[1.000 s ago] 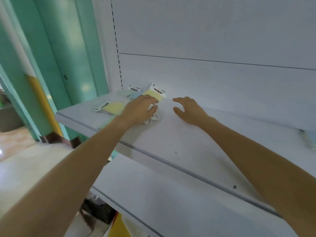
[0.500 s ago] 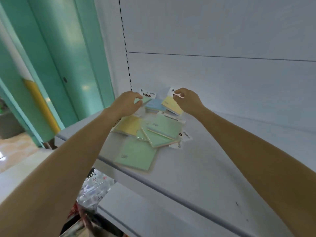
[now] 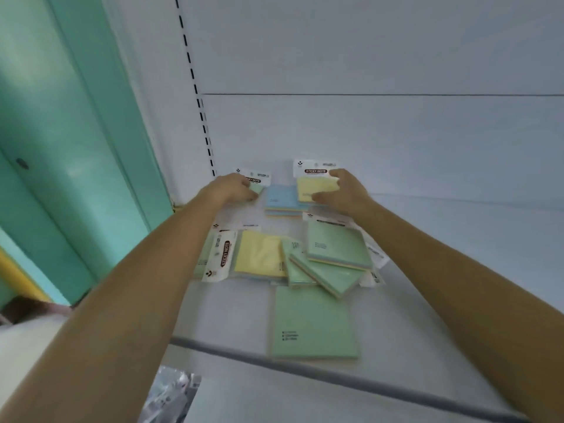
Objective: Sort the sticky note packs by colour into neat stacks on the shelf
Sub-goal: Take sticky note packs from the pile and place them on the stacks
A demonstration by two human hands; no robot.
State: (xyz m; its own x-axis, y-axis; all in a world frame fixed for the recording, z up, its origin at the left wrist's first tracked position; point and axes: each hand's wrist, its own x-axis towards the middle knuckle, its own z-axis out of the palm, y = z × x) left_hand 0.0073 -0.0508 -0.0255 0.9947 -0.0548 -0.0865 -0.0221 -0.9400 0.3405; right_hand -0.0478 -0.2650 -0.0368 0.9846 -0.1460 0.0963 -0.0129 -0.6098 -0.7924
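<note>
No neat stacks show yet: the shelf holds everything jumbled nearer the person than both hands, a large green pack by its front edge and tilted green packs overlapping beside a yellow pack. Between the hands lies a blue pack, crowding both. The right hand grips a small yellow pack, and the left hand grips a small green pack.
</note>
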